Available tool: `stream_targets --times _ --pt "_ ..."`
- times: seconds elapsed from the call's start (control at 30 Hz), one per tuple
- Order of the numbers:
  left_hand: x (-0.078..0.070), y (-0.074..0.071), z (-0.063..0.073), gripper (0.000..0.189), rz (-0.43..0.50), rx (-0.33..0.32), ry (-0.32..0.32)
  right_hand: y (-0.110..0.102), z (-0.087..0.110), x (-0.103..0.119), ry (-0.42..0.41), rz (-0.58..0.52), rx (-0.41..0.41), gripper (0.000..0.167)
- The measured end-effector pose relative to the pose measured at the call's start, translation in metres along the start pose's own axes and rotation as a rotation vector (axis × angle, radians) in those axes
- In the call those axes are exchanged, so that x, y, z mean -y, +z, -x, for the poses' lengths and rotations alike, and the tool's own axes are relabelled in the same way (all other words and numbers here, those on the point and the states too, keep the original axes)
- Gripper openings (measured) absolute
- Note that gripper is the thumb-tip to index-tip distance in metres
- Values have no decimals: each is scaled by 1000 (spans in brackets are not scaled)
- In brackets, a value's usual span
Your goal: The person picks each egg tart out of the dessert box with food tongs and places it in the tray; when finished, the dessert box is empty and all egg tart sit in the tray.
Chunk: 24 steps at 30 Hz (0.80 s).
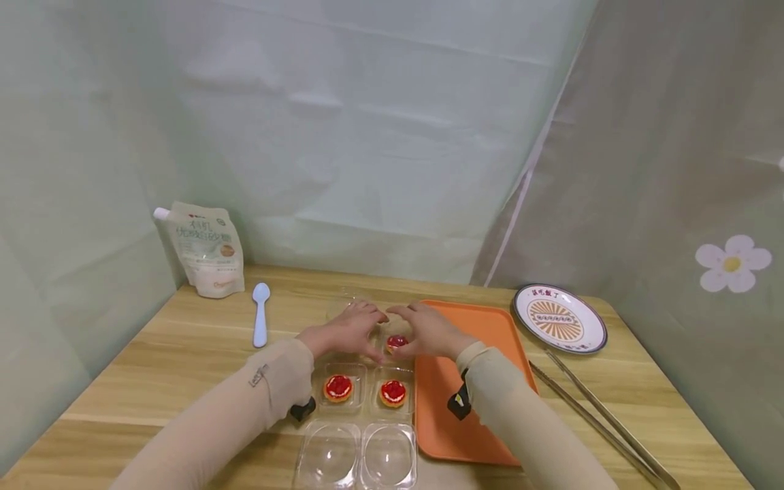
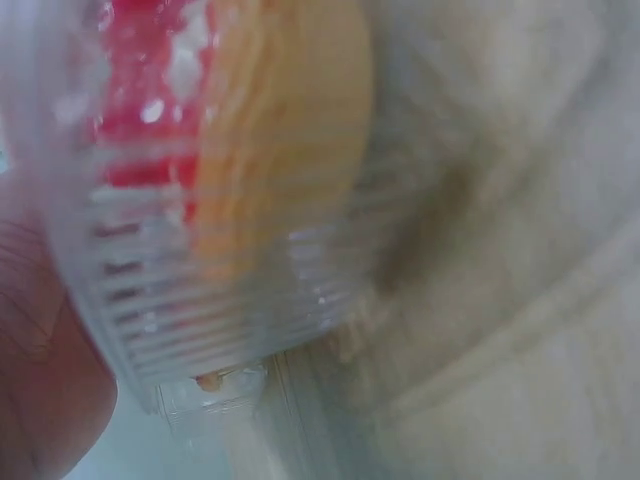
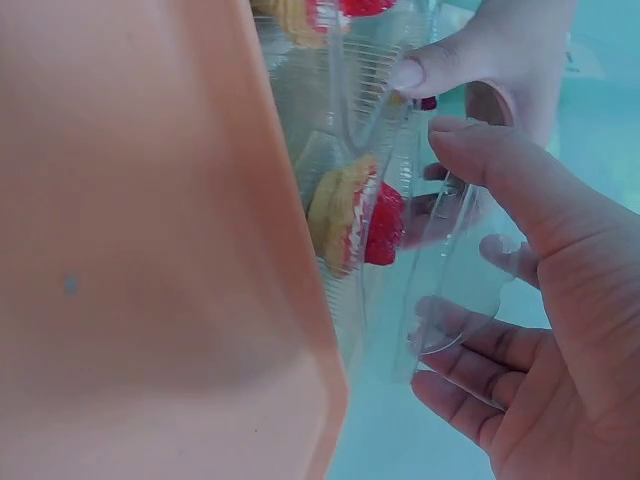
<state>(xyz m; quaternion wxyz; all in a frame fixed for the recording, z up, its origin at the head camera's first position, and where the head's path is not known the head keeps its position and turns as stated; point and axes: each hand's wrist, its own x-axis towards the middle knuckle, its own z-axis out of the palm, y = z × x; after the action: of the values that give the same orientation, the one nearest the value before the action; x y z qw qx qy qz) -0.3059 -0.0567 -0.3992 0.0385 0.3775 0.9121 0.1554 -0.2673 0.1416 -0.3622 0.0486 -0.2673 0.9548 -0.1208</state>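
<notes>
Both hands hover over the rear pair of clear plastic boxes on the table. My right hand (image 1: pixel 431 331) holds a clear lid (image 3: pixel 445 265) by its edge, the thumb on one side and fingers seen through the plastic. The lid stands raised beside a red-topped tart (image 3: pixel 375 215). Opposite, my left hand (image 1: pixel 350 331) pinches the same lid, thumb at its edge. The left wrist view is filled by a blurred box wall with a tart (image 2: pixel 280 120) behind it. Two front tarts (image 1: pixel 338 388) sit in boxes whose lids (image 1: pixel 331 452) lie folded back toward me.
An orange tray (image 1: pixel 453 425) lies right of the boxes, under my right forearm. Farther right are a patterned plate (image 1: pixel 560 320) and long metal tongs (image 1: pixel 603 418). At the left stand a pouch (image 1: pixel 208 252) and a pale blue spoon (image 1: pixel 260 316). Curtains enclose the table.
</notes>
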Motion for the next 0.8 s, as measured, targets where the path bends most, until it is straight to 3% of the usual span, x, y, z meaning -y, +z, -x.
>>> stream_targets --times 0.33,0.8 --pt "-2 -1 2 76 6 -12 -19 -11 10 -3 -10 -65 5 78" --pt "-3 -1 2 74 0 -19 -29 -36 23 -8 -51 -92 -116 74"
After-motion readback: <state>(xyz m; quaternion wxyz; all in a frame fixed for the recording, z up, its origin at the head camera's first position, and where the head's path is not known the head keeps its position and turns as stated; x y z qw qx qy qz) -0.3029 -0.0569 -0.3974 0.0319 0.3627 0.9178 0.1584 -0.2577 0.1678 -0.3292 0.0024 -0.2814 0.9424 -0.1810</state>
